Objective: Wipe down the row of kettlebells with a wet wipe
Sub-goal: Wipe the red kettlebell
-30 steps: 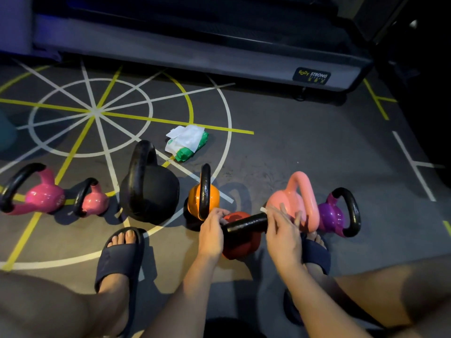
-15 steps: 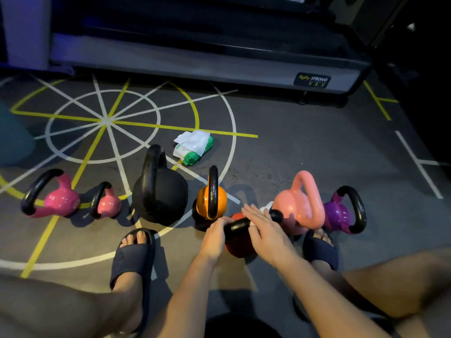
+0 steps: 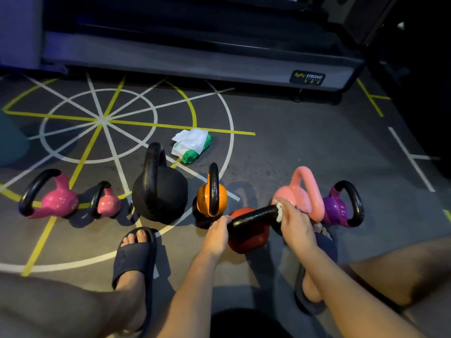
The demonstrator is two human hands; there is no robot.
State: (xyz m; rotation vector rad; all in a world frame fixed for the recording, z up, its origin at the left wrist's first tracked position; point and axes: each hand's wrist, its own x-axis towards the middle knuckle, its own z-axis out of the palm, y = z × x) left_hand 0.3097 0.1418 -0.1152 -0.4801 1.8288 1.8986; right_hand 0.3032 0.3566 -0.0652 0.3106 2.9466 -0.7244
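A row of several kettlebells stands on the gym floor. The red kettlebell [image 3: 246, 236] is nearest me, its black handle [image 3: 255, 215] pointing up. My left hand [image 3: 218, 230] grips the handle's left end. My right hand [image 3: 294, 222] is closed around the handle's right end with a white wet wipe [image 3: 279, 211] bunched under the fingers. Along the row are a magenta kettlebell [image 3: 57, 202], a small pink kettlebell [image 3: 107, 203], a big black kettlebell [image 3: 159, 193], an orange kettlebell [image 3: 211, 200], a light pink kettlebell [image 3: 300, 193] and a purple kettlebell [image 3: 338, 208].
A green and white pack of wipes [image 3: 191, 148] lies on the floor behind the row. A treadmill base [image 3: 195, 62] runs across the back. My feet in dark slides [image 3: 134, 254] rest on either side of the red kettlebell, knees at the bottom corners.
My right hand has slid with the wipe from the middle of the red kettlebell's handle to its right end. The left hand stays on the left end.
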